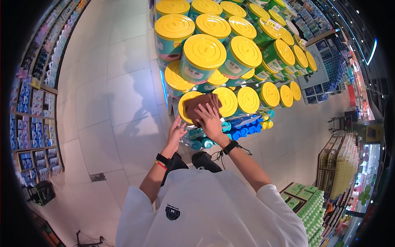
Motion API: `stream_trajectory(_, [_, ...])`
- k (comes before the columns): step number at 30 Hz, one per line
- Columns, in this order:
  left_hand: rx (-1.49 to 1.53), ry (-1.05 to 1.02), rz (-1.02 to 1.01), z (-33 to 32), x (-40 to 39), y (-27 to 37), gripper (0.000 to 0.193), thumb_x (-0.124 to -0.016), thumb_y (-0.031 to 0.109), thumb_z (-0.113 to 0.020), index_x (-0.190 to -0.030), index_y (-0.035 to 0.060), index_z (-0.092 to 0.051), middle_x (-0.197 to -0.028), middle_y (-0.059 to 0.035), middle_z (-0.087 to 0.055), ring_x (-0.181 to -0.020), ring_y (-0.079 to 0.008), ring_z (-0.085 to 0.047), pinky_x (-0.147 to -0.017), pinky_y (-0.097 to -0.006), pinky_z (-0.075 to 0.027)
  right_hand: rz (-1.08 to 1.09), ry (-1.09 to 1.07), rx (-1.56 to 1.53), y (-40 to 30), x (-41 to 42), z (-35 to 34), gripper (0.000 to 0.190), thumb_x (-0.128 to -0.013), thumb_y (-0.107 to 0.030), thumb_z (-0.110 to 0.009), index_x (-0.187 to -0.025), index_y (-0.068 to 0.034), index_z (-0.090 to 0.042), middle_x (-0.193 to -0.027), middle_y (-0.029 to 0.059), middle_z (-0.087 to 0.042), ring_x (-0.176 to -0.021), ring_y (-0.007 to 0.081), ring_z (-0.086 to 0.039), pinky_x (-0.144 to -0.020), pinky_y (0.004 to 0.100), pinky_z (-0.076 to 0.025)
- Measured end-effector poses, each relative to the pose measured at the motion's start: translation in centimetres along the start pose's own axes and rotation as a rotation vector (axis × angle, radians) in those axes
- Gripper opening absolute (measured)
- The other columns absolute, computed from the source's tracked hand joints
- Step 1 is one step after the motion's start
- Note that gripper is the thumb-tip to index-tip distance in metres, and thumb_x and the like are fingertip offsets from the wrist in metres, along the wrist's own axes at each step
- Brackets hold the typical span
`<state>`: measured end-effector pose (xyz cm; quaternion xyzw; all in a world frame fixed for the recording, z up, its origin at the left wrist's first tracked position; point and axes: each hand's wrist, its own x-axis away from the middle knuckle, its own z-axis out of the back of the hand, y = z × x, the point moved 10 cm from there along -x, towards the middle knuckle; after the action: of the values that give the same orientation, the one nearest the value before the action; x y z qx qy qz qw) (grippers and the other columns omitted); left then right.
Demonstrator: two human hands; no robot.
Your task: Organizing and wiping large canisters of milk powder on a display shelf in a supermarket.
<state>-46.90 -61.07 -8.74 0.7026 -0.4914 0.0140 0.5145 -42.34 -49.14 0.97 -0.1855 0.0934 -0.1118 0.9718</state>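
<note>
My right hand (209, 119) lies on a folded brown cloth (200, 106), its fingers spread over the fabric. Under the cloth is the yellow lid of a round tub (182, 108), the nearest at the left end of a row. Beside that tub, at its lower left, my left hand (177, 131) has its fingers apart and holds nothing; whether it touches the tub I cannot tell. More teal tubs with yellow lids (204, 52) stand stacked just beyond the cloth, with green ones (279, 54) to the right.
Blue and teal cylinders (243, 131) lie below the front row of tubs. Stocked shelves (35, 102) line the left side of the tiled aisle (92, 108). A black basket (43, 193) is at the lower left. Green packs (311, 213) are stacked at the lower right.
</note>
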Motion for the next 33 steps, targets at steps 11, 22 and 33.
stream_trajectory(11, [0.108, -0.149, 0.023, 0.3, -1.0, -1.2, 0.076, -0.082, 0.002, -0.045, -0.151, 0.0107, -0.015, -0.156, -0.01, -0.014, -0.138, -0.0219, -0.029, -0.103, -0.0403, -0.039, 0.288, -0.139, 0.078, -3.1, 1.2, 0.1, 0.05, -0.078, -0.011, -0.064, -0.127, -0.017, -0.056, -0.136, 0.0051, -0.05, -0.129, 0.0281, -0.042, -0.11, 0.0433, -0.028])
stream_trajectory(22, [-0.093, 0.058, -0.083, 4.0, 1.3, -1.0, 0.065, -0.088, 0.016, -0.052, -0.148, 0.0112, -0.027, -0.138, -0.0126, -0.043, -0.11, -0.0203, -0.051, -0.097, -0.0413, -0.043, -0.312, 0.182, 0.326, 13.3, 3.7, 5.3, 0.05, -0.084, -0.031, -0.064, -0.131, -0.018, -0.053, -0.14, 0.0104, -0.046, -0.135, 0.0401, -0.029, -0.106, 0.0586, -0.022])
stream_trajectory(33, [-0.083, 0.492, -0.092, 17.6, 12.3, -4.7, 0.042, -0.087, 0.017, -0.052, -0.129, 0.012, -0.049, -0.108, -0.0112, -0.063, -0.097, -0.0217, -0.061, -0.078, -0.0417, -0.05, 0.046, 0.064, 0.11, 9.0, 1.8, 3.0, 0.046, -0.083, -0.025, -0.064, -0.128, -0.017, -0.056, -0.136, 0.0106, -0.051, -0.127, 0.0377, -0.043, -0.107, 0.0539, -0.026])
